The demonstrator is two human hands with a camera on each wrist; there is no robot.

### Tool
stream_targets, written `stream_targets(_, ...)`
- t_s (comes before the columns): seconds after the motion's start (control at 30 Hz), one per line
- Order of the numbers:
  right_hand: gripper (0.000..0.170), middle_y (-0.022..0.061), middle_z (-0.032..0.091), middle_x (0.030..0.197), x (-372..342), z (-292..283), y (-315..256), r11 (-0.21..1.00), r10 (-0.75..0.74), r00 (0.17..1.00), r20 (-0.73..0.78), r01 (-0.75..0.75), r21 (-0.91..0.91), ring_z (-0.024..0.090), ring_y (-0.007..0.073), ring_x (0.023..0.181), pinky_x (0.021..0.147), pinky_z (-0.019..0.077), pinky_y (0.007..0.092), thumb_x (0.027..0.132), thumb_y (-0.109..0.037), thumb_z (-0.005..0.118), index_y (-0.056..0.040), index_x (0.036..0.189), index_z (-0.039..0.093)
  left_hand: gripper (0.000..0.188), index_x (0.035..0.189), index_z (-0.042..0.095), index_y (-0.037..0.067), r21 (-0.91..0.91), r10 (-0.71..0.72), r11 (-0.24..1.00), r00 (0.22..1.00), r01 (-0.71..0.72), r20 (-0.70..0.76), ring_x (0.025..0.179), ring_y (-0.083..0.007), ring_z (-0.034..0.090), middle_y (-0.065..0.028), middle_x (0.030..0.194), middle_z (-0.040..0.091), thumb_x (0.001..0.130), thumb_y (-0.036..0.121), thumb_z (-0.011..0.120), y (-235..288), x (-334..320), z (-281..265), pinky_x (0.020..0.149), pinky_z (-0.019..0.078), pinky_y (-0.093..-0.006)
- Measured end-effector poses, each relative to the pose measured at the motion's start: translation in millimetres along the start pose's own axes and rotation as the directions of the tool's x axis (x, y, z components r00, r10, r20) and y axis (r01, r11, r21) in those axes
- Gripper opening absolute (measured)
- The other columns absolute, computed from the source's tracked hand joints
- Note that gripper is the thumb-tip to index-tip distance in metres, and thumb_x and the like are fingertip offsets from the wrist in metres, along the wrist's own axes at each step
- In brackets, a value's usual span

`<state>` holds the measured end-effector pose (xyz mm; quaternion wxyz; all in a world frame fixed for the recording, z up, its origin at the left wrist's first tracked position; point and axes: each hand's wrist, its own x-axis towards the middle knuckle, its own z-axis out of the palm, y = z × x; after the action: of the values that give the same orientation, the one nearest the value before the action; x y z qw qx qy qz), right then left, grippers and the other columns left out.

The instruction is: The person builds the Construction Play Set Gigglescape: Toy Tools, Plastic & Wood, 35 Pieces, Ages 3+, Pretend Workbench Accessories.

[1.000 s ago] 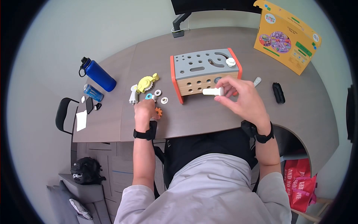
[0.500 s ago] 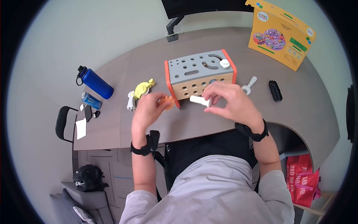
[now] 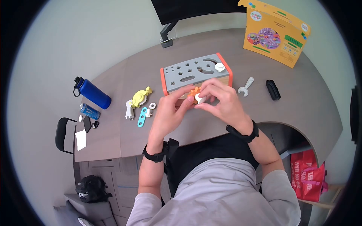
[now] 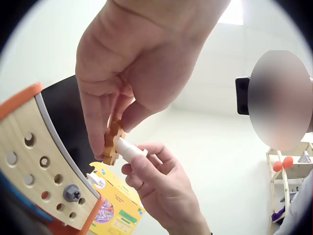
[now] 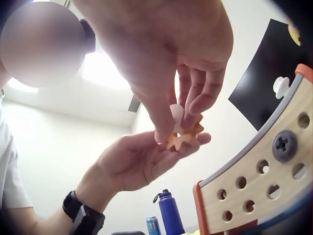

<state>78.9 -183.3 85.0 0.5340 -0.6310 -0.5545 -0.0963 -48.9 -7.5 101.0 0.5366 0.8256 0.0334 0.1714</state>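
Pinching an orange gear [image 4: 115,139] near the centre of the head view, the left hand [image 3: 168,115] meets the right hand [image 3: 227,103], whose thumb and fingers are clamped on a white bolt [image 4: 128,150]. The bolt's end sits against the gear's face; whether it enters the hole cannot be told. On the red bag [image 3: 306,177] at lower right, white capitals include "AND NO"; folds break up the rest. The yellow box [image 3: 277,35] at upper right bears a round logo and small print, too blurred to read, as is the lettering on the blue can [image 3: 89,111] at left. Both hands hide part of the toy workbench's [image 3: 192,71] front, and the top edge cuts off the monitor [image 3: 196,10].
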Motion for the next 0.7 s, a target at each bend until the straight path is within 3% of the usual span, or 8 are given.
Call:
stream_targets(0.13,0.038,0.0086,0.067,0.107,5.4,6.0,-5.1,0.996,0.015,0.992,-0.122,-0.026,-0.091,0.071,0.0212,0.087,0.074,0.0607,0.0336,0.081,-0.009,0.091,-0.0028,0.106,0.064,0.028,0.132,0.072,0.001,0.077,0.077,0.994,0.997,-0.075,-0.031,0.102,-0.0251,0.08,-0.0201,0.133,0.072,0.107,0.01,0.066,1.5,0.8,2.1,0.084,0.064,-0.0343)
stream_targets(0.17,0.038,0.0086,0.067,0.107,5.6,7.0,-2.9,0.996,0.015,0.993,-0.12,-0.026,-0.09,0.071,0.0212,0.087,0.074,0.0607,0.0336,0.081,-0.009,0.091,-0.0028,0.106,0.064,0.028,0.133,0.072,0.002,0.086,0.122,0.989,0.993,-0.121,-0.008,0.095,-0.0195,0.078,-0.0171,0.139,0.069,0.107,0.009,0.066,-1.8,2.2,2.1,0.078,0.0611,-0.0309)
stream_targets(0.3,0.041,0.0085,0.069,0.108,3.4,7.3,14.0,0.994,0.086,0.995,0.043,-0.089,0.06,0.073,0.0218,0.09,0.081,0.0625,0.0337,0.083,-0.007,0.089,-0.0025,0.115,0.064,0.028,0.132,0.073,0.003,0.124,0.223,0.966,0.973,-0.228,0.057,0.089,-0.0153,0.077,-0.0136,0.144,0.066,0.106,0.009,0.067,-16.0,11.0,-2.9,0.072,0.0588,-0.028)
stream_targets(0.43,0.037,0.0089,0.071,0.11,4.8,1.6,22.8,0.973,0.165,0.977,0.133,-0.183,0.139,0.075,0.0228,0.094,0.087,0.0631,0.0326,0.084,-0.003,0.086,-0.0016,0.117,0.068,0.023,0.126,0.075,0.002,0.247,0.214,0.944,0.976,-0.218,0.04,0.092,-0.015,0.077,-0.0134,0.141,0.067,0.104,0.009,0.069,-11.2,8.5,-12.8,0.071,0.0589,-0.0275)
stream_targets(0.53,0.034,0.0099,0.073,0.111,4.3,-5.2,31.3,0.978,0.181,0.951,0.251,-0.2,0.053,0.076,0.0232,0.096,0.09,0.063,0.0331,0.084,-0.001,0.085,-0.0005,0.114,0.07,0.02,0.12,0.077,0.005,0.299,0.086,0.952,0.995,-0.067,-0.05,0.096,-0.0204,0.077,-0.0125,0.138,0.069,0.101,0.01,0.072,-12.4,12.8,-23.5,0.075,0.06,-0.031)
stream_targets(0.6,0.033,0.0107,0.074,0.111,4.4,-3.3,30.4,0.975,0.197,0.939,0.281,-0.217,0.041,0.076,0.0233,0.097,0.09,0.063,0.0337,0.085,-0.001,0.085,-0.0002,0.114,0.07,0.021,0.119,0.077,0.008,0.681,0.235,0.73,0.955,-0.053,-0.178,0.111,-0.0286,0.073,-0.0102,0.138,0.07,0.098,0.012,0.075,-18.1,17.0,-30.4,0.089,0.0591,-0.0394)
stream_targets(0.63,0.032,0.0115,0.075,0.11,4.8,-2.3,29.9,0.972,0.214,0.928,0.306,-0.232,0.025,0.077,0.0234,0.097,0.09,0.063,0.0343,0.085,0.0,0.084,0.0,0.114,0.07,0.021,0.119,0.077,0.008,0.681,0.234,0.73,0.955,-0.05,-0.181,0.111,-0.0286,0.073,-0.0102,0.138,0.07,0.098,0.012,0.075,-23.5,19.8,-31.2,0.089,0.0591,-0.0394)
stream_targets(0.7,0.032,0.0121,0.076,0.109,3.6,2.3,34.9,0.974,0.208,0.93,0.304,-0.225,0.02,0.077,0.0238,0.097,0.09,0.0631,0.0345,0.085,0.0,0.084,0.0003,0.114,0.071,0.031,0.128,0.075,0.011,0.815,0.495,0.528,0.866,-0.238,-0.068,0.132,-0.0367,0.062,-0.011,0.143,0.067,0.098,0.022,0.076,-39.2,25.3,-28.0,0.108,0.0514,-0.0458)
